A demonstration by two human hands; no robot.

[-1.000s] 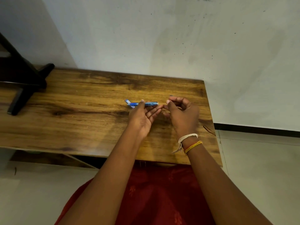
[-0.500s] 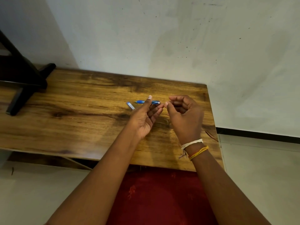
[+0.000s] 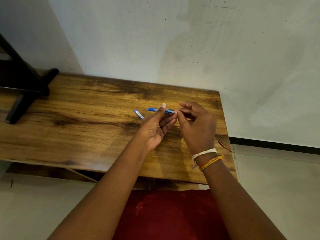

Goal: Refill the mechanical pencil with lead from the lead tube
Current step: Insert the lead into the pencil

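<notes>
The left hand (image 3: 155,129) holds the blue mechanical pencil (image 3: 160,110) level above the wooden table (image 3: 86,118), thumb on top and fingers beneath, tip pointing left. The right hand (image 3: 197,125) has its fingertips pinched at the pencil's right end; whether they hold a lead cannot be told. The lead tube (image 3: 138,114) lies on the table just left of the left hand.

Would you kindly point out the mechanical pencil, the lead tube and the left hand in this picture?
mechanical pencil (image 3: 153,109): head view, on the blue barrel left of the thumb.
lead tube (image 3: 138,114): head view, on the middle of the small tube lying on the table.
left hand (image 3: 154,129): head view, on the palm.
</notes>
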